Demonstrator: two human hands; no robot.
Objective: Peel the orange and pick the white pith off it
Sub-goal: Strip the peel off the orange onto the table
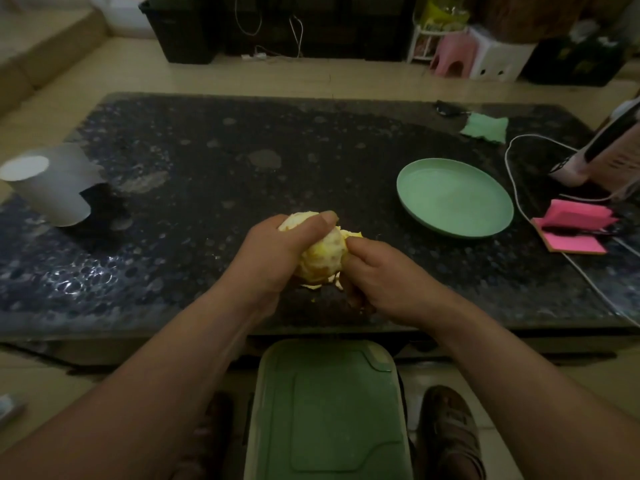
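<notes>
Orange (323, 252) mostly bared, pale pith showing, held just above near edge of bench (207, 168); green bin (325, 410) waits below, likely for scraps. Left hand (273, 251) wraps fruit from left, fingers (311, 223) clenched over top to steady it. Right hand (377, 275) pinches peel flap (351, 234) at right side, wrist low. Green plate (453, 197) far right, well apart

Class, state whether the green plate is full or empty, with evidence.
Empty: the green plate shows only its bare surface; nothing lies on it.
</notes>
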